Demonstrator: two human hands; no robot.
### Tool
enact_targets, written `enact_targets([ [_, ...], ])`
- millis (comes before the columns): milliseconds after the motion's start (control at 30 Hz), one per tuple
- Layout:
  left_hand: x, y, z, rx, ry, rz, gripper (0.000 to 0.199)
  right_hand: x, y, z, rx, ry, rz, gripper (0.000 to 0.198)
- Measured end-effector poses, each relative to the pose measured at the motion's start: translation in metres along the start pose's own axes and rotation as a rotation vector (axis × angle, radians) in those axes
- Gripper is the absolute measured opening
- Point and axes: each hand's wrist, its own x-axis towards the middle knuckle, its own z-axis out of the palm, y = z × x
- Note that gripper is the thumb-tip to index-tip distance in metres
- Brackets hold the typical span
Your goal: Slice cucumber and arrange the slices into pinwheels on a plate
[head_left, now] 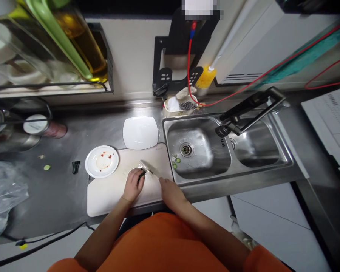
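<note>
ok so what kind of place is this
Most likely a kitchen: there's a double-basin steel sink with a faucet, a cutting board with a knife in use over it, and a bottle of golden liquid, probably cooking oil, at upper left.

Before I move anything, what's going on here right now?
The person's right hand grips a knife over the cutting board, its blade close to a dark green piece under the left hand's fingers. A round plate with red bits sits at the board's far left corner, a squarish white plate just beyond the board. Green slices lie in the sink to the right.
</note>
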Motion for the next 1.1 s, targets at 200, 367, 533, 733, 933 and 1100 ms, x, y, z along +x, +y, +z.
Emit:
enact_targets([
  [200, 0.003, 0.003, -0.002, 0.015, 0.009, 0.015, 0.021, -0.015, -0.006, -0.003, -0.026, -0.025, -0.007, 0.037],
  [367, 0.004, 0.004, -0.003, 0.021, 0.013, 0.022, 0.02, -0.02, -0.007, -0.004, -0.03, -0.032, -0.001, 0.038],
  [533, 0.002, 0.002, -0.001, 0.022, 0.008, 0.016, 0.02, -0.021, -0.008, -0.007, -0.027, -0.055, 0.009, 0.037],
  [733, 0.003, 0.003, -0.002, 0.023, 0.007, 0.024, 0.02, -0.021, -0.009, -0.009, -0.027, -0.07, 0.004, 0.037],
  [933, 0.004, 0.004, -0.003, 0.01, -0.01, -0.002, 0.021, -0.017, -0.009, -0.01, -0.027, -0.097, -0.009, 0.038],
  [1100, 0.003, 0.003, -0.002, -0.012, -0.008, -0.01, 0.021, -0.01, -0.011, -0.01, -0.026, -0.074, -0.028, 0.038],
])
